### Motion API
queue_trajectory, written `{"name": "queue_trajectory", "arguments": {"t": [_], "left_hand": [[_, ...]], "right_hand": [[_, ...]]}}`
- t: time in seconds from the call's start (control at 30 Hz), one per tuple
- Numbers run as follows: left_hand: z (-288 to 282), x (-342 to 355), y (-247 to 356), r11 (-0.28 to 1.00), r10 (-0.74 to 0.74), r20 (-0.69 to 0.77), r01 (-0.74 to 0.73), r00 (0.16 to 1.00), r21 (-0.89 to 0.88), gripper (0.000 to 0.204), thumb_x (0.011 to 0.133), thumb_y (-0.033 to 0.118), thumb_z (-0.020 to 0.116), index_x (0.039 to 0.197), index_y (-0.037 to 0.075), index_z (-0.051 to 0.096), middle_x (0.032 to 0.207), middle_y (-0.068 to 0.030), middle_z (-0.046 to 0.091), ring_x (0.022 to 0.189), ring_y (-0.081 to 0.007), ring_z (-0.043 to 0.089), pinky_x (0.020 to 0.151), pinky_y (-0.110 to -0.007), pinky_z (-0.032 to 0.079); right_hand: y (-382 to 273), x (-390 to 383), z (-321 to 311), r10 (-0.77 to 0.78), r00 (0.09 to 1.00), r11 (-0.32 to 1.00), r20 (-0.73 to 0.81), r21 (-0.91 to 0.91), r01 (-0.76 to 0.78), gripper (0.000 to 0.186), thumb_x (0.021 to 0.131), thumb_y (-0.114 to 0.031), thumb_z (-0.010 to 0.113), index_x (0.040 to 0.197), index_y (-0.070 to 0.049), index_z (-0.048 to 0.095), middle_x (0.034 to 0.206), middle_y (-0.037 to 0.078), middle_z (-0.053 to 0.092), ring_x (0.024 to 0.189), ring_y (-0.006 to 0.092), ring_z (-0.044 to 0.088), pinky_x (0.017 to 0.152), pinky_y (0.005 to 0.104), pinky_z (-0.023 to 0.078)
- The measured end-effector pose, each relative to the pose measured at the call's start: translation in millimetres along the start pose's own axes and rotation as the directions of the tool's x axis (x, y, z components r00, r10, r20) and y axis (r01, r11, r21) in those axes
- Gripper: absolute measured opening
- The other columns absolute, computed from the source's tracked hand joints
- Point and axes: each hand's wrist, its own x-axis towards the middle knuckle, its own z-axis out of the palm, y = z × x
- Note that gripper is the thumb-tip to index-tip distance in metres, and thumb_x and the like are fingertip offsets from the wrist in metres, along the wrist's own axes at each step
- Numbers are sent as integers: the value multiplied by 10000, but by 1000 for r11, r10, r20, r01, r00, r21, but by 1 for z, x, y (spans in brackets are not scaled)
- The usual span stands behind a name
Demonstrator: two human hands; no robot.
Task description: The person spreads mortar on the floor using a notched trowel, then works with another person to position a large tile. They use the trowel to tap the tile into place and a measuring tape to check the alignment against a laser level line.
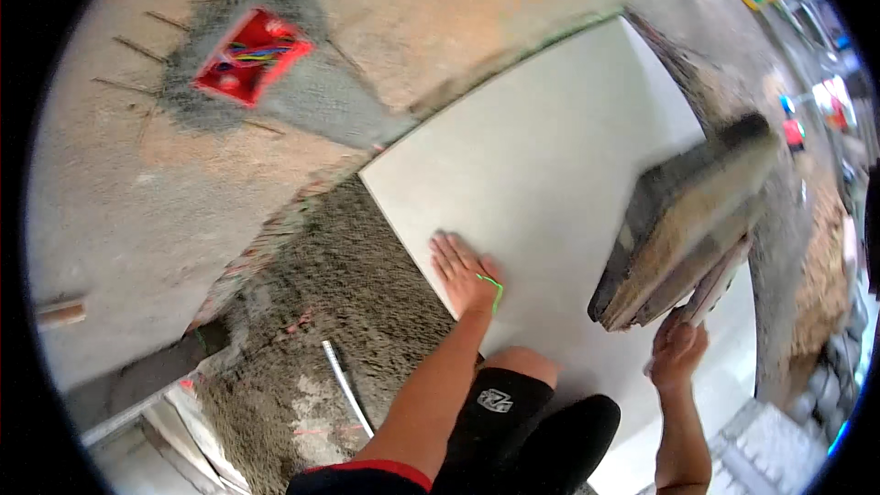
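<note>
A large pale tile lies along the foot of the wall. My left hand rests on it near its left edge, fingers stretched out and palm down, with a thin green band at the wrist. In my right hand is a thick, worn wooden float, its fingers wrapped round the handle. The float is tilted over the tile's right part, its dark face turned up and to the left. It looks raised off the tile and is slightly blurred.
Rough grey mortar spreads left of the tile, with a thin white strip on it. A red electrical box full of coloured wires is set into the wall. My black-padded knees are at the tile. Bags or stones lie far right.
</note>
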Motion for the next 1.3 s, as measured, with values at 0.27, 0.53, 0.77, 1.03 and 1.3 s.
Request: {"name": "queue_trajectory", "arguments": {"t": [0.27, 0.53, 0.77, 1.03, 1.3], "left_hand": [[7, -3, -2, 989, 78, -88, -66, 993, 135, 679, 925, 336, 288, 1437, -61, 83, 1521, -208, 44, 1416, -331, 11, 1144, -417, 12], [38, 6, -11, 966, 202, -263, -147, 943, 212, 659, 933, 321, 281, 1427, -77, 105, 1513, -226, 63, 1411, -347, 55, 1147, -418, 70], [54, 26, -12, 802, 246, -223, -68, 943, 593, 633, 966, 409, 198, 1443, -7, 181, 1509, -168, 185, 1395, -309, 179, 1119, -407, 167], [56, -11, 43, 958, 217, -297, -144, 930, 249, 642, 945, 405, 325, 1370, -77, 316, 1445, -240, 289, 1360, -359, 238, 1104, -446, 187], [96, -191, 186, 397, 897, 85, -877, 433, 271, 670, 949, 356, 330, 1403, -104, 154, 1493, -271, 95, 1396, -395, 69, 1133, -455, 84]], "right_hand": [[72, 0, -38, 598, 798, 792, 75, -209, -574, 573, 926, -536, 397, 751, -1, 506, 538, 31, 449, 428, 137, 433, 419, 315, 397], [107, -201, -106, 136, 783, 808, -607, -390, -443, 545, 964, -476, 297, 692, -39, 476, 533, 28, 438, 461, 127, 435, 425, 283, 360], [139, -243, -186, 789, 561, 615, -252, 313, -724, 580, 897, -597, 419, 687, -59, 468, 521, 15, 424, 403, 123, 399, 378, 275, 344], [182, -402, -139, 711, 294, 439, -638, 76, -895, 586, 950, -449, 368, 1119, 90, 522, 974, 319, 595, 936, 476, 567, 844, 493, 444], [156, -440, -258, 829, 258, 542, -496, 599, -590, 514, 926, -511, 425, 771, -29, 518, 557, 15, 460, 442, 139, 451, 427, 317, 383]]}}
